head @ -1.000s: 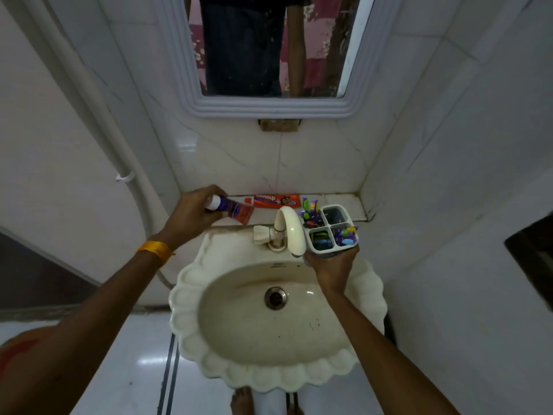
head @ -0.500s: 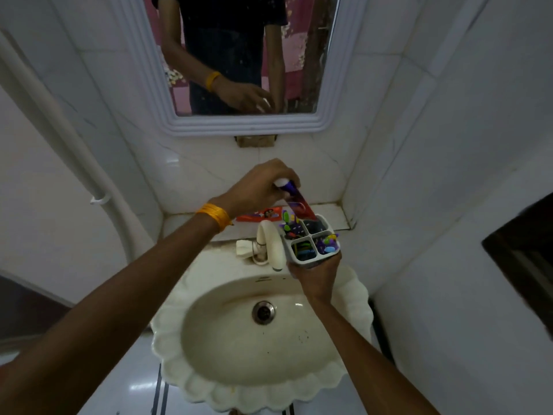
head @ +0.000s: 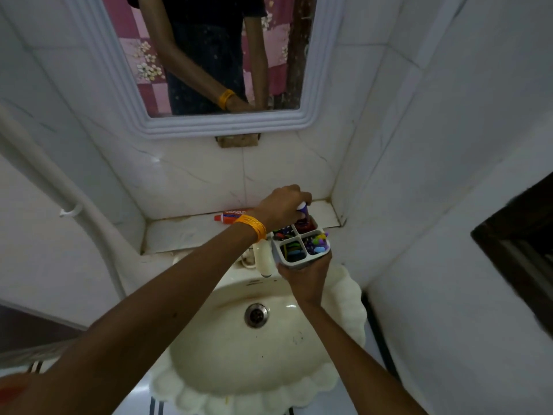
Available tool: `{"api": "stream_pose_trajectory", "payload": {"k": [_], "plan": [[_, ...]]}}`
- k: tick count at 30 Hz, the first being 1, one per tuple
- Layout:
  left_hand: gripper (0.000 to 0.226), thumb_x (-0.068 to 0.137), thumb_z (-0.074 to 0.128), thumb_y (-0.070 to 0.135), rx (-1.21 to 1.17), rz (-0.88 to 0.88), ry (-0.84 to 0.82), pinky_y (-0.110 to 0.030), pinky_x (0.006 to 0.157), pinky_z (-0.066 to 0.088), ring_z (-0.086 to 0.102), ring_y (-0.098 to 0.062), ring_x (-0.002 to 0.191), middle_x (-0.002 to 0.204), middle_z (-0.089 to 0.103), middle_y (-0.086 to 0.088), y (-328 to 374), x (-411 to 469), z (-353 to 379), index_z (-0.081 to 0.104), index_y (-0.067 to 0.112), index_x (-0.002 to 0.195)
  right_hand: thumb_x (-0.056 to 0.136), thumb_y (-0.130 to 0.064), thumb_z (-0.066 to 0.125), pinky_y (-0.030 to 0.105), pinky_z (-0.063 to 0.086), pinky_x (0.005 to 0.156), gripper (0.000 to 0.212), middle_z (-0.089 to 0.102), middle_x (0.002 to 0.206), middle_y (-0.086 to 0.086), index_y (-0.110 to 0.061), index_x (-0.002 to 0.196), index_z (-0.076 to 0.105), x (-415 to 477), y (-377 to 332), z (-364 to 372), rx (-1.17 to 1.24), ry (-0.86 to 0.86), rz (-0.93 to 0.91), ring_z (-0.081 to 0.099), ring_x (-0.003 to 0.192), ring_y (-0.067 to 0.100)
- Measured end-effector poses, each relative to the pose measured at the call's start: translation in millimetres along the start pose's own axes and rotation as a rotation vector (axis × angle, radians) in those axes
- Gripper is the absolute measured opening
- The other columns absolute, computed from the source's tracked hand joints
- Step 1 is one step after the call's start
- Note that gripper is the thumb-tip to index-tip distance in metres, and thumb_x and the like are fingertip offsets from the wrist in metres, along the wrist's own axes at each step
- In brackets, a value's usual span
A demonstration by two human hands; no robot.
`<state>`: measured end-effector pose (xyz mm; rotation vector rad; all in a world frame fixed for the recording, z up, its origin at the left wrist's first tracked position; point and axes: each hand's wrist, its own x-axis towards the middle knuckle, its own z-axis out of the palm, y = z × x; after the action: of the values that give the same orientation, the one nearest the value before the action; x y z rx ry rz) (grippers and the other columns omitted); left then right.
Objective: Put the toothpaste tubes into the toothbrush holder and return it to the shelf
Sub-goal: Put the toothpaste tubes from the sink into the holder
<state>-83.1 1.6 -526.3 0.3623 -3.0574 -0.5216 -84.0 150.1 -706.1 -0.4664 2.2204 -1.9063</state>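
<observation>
Over a scalloped sink (head: 353, 310), the right hand (head: 305, 277) grips a white 4-slot holder (head: 302, 262) from below, fingers wrapped round its base, w/ colourful brushes (head: 318, 242) in three slots. The left hand (head: 281, 206), yellow band (head: 253, 226) at the wrist, has fingers closed on the cap end of a purple tube (head: 301, 211), which stands nearly upright w/ its lower end in the holder's far right slot. A 2nd, red tube (head: 230, 216) lies flat on the shelf (head: 191, 235) behind the tap (head: 263, 260), partly hidden by the left wrist.
</observation>
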Motion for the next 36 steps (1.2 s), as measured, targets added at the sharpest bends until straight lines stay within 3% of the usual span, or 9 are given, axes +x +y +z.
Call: {"api": "stream_pose_trajectory", "payload": {"k": [5, 10, 15, 19, 23, 29, 36], "plan": [[0.029, 0.09, 0.064, 0.024, -0.012, -0.005, -0.01, -0.037, 0.088, 0.045, 0.059, -0.034, 0.108, 0.114, 0.064, -0.016, -2, 8, 0, 0.063, 0.012, 0.116, 0.049, -0.002, 0.107, 0.051, 0.054, 0.114, 0.131, 0.05, 0.147, -0.001, -0.015, 0.155, 0.03, -3, 2, -1, 0.008, -0.003, 0.019, 0.056, 0.135, -0.002], [0.023, 0.088, 0.068, 0.019, 0.056, 0.063, -0.061, -0.037, 0.085, 0.047, 0.059, -0.033, 0.107, 0.11, 0.068, -0.016, -5, 16, -15, 0.066, 0.008, 0.108, 0.046, -0.017, 0.109, 0.054, 0.056, 0.111, 0.131, 0.053, 0.147, 0.004, -0.019, 0.153, 0.034, 1, 2, 2, -0.074, 0.012, 0.004, 0.059, 0.137, 0.024], [0.026, 0.086, 0.07, 0.02, 0.095, 0.093, -0.102, -0.037, 0.087, 0.046, 0.059, -0.033, 0.11, 0.113, 0.068, -0.016, 0, 21, -10, 0.066, 0.007, 0.109, 0.044, -0.033, 0.11, 0.052, 0.059, 0.107, 0.132, 0.057, 0.145, 0.004, -0.017, 0.153, 0.037, 7, -1, 10, -0.115, 0.022, -0.016, 0.061, 0.135, 0.026], [0.029, 0.091, 0.061, 0.017, 0.073, 0.071, -0.184, -0.036, 0.089, 0.047, 0.06, -0.034, 0.114, 0.122, 0.063, -0.017, 1, 23, 9, 0.067, 0.009, 0.119, 0.044, -0.034, 0.109, 0.051, 0.059, 0.105, 0.131, 0.059, 0.143, 0.005, -0.017, 0.152, 0.037, 6, 2, 9, -0.145, 0.035, -0.012, 0.063, 0.132, 0.026], [0.035, 0.093, 0.061, 0.027, 0.063, 0.052, -0.129, -0.04, 0.092, 0.049, 0.061, -0.037, 0.11, 0.124, 0.055, -0.015, 1, 25, 11, 0.065, 0.014, 0.126, 0.041, -0.035, 0.109, 0.052, 0.061, 0.103, 0.132, 0.06, 0.141, 0.003, -0.021, 0.151, 0.038, 8, 4, 9, -0.112, 0.033, 0.016, 0.064, 0.13, 0.026], [0.032, 0.091, 0.066, 0.022, 0.067, 0.036, -0.092, -0.038, 0.093, 0.046, 0.058, -0.035, 0.115, 0.123, 0.059, -0.016, -1, 27, 6, 0.068, 0.006, 0.119, 0.043, -0.038, 0.107, 0.053, 0.059, 0.105, 0.131, 0.056, 0.145, 0.005, -0.031, 0.151, 0.034, 4, 0, 10, -0.146, 0.047, 0.006, 0.061, 0.134, 0.028], [0.026, 0.09, 0.067, 0.019, 0.005, 0.042, -0.113, -0.036, 0.094, 0.045, 0.057, -0.03, 0.118, 0.122, 0.066, -0.013, -8, 28, -2, 0.07, 0.009, 0.114, 0.044, -0.039, 0.105, 0.054, 0.059, 0.107, 0.13, 0.056, 0.147, 0.006, -0.027, 0.152, 0.035, 5, 1, 7, -0.156, 0.039, -0.007, 0.06, 0.136, 0.028]]}}
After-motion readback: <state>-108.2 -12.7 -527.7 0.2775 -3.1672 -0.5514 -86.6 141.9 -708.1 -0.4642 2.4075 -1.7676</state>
